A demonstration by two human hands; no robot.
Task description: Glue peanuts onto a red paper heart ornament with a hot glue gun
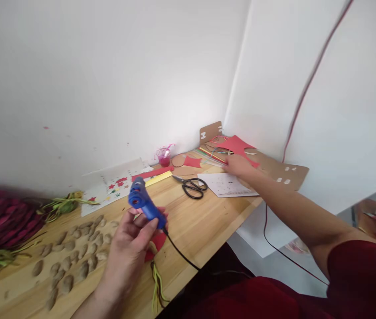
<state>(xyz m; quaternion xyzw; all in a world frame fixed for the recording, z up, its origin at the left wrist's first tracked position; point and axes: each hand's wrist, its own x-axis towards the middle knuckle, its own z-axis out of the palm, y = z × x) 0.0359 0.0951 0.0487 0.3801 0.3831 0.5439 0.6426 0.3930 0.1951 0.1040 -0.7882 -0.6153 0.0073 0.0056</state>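
Observation:
My left hand (pixel 131 237) is wrapped round the handle end of a blue hot glue gun (pixel 148 206), held above the table with its black cord trailing to the right. Partly hidden behind that hand lies a red piece (pixel 157 243) with a light patch, and a bunch of yellow-green yarn strands (pixel 157 288) is below it. My right hand (pixel 239 166) reaches to the far right corner, over coloured strips (pixel 212 155) and red paper (pixel 236 144). Its fingertips are blurred and partly hidden, so I cannot make out whether they hold anything.
Black-handled scissors (pixel 194 188) lie mid-table near a yellow ruler (pixel 159 178) and a white sheet (pixel 224 185). Several peanuts (pixel 83 251) spread at left beside a dark red woven bundle (pixel 5 217). A pink-stained cup (pixel 164 156) stands against the wall; cardboard (pixel 274 170) overhangs the right edge.

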